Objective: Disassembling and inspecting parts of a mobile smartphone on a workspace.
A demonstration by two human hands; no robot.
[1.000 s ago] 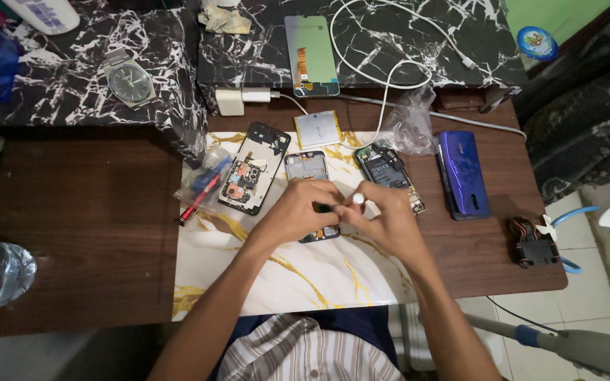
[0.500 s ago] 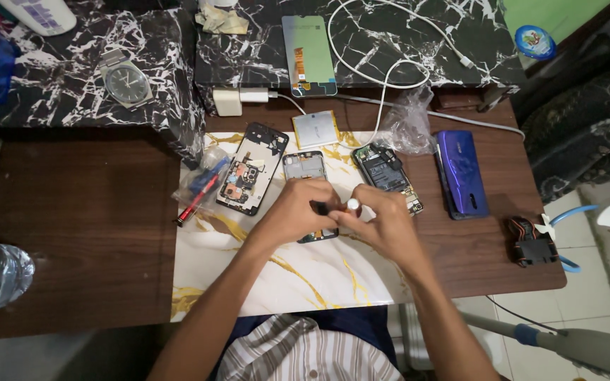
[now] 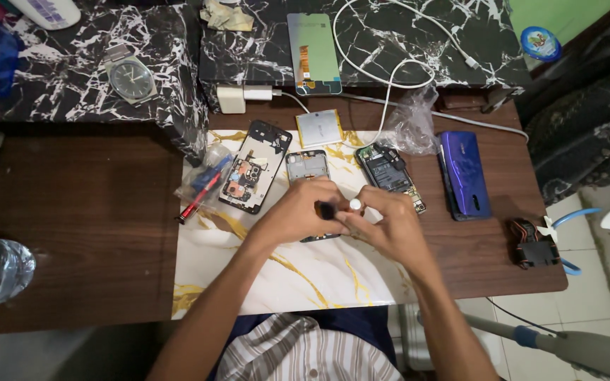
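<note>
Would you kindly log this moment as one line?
left hand: on opened phone | right hand: holds small white-tipped tool | surface: marble mat

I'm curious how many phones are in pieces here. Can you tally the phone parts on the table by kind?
Opened phone bodies: 3, one black-framed, one under the hands, one with its board showing
Purple back cover: 1
Loose screen panel: 1
Flat silver battery: 1
Total: 6

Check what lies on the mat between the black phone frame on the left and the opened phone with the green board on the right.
In the head view, a third opened phone lies between the black frame and the green-board phone; both hands cover its lower half.
</note>
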